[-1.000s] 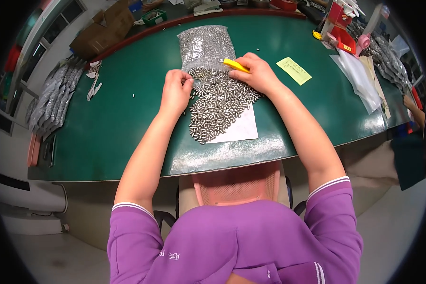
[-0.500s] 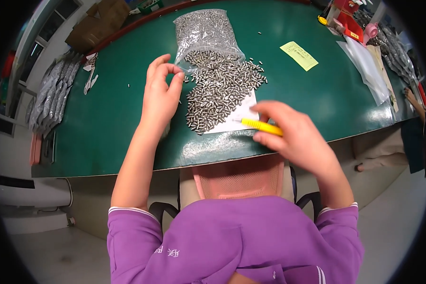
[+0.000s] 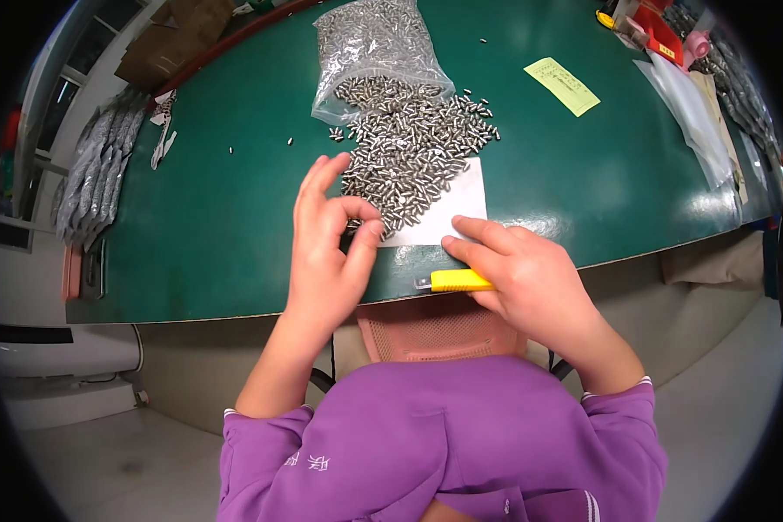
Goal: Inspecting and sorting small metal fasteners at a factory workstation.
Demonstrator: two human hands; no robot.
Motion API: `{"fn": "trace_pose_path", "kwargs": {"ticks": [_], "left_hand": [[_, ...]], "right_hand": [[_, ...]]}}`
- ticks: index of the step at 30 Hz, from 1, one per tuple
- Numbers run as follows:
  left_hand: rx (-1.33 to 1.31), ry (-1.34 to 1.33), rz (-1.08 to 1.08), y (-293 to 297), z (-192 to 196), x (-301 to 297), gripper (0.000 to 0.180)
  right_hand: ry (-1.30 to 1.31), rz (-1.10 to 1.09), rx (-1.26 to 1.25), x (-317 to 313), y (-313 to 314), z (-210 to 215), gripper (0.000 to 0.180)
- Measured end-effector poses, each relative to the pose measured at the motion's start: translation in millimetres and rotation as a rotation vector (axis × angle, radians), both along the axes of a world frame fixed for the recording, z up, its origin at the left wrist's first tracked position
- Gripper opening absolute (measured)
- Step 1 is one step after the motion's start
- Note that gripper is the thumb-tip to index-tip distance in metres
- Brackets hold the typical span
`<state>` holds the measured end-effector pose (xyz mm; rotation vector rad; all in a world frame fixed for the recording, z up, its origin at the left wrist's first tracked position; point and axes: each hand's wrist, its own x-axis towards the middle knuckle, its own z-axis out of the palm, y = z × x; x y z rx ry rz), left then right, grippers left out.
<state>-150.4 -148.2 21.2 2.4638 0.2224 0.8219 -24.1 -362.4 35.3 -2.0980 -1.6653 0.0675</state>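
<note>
Hundreds of metal pins [image 3: 400, 143] lie heaped on the table [image 3: 226, 226]. Taking the heap as the dial's centre, the bag [image 3: 370, 43] is at 11 o'clock, its mouth open toward 6 and full of pins where it meets the heap. So the bag is open and a good share of the pins is out, while the bag looks plump with many more inside. The pins outside lie in no order, and I see no separate group set apart; a few strays sit alone at 9 and 1 o'clock. A white sheet [image 3: 464, 202] lies partly under the heap, bare at 5 o'clock.

At 7 o'clock the left hand [image 3: 322, 248] is over the heap's near edge. Its thumb and index tips are close together, the other fingers raised; whether a pin is pinched between them I cannot tell. At about 4:30 the right hand [image 3: 535, 274] holds a yellow cutter [image 3: 461, 280] between thumb and fingers, tip toward 9. Two of its fingers reach out, close together, to the sheet; contact is unclear. A note [image 3: 561, 85] lies at 2, clear sleeves [image 3: 683, 122] at 3, grey packets [image 3: 100, 170] at 9.
</note>
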Motion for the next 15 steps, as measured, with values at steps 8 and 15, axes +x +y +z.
{"fn": "trace_pose_path", "kwargs": {"ticks": [8,15], "left_hand": [[-0.117,0.118,-0.071,-17,-11,2,0.013],[-0.007,0.142,-0.065,-15,-13,12,0.009]], "right_hand": [[0.022,-0.022,0.01,-10,-10,-1,0.065],[0.036,-0.062,0.015,-11,-4,0,0.06]]}}
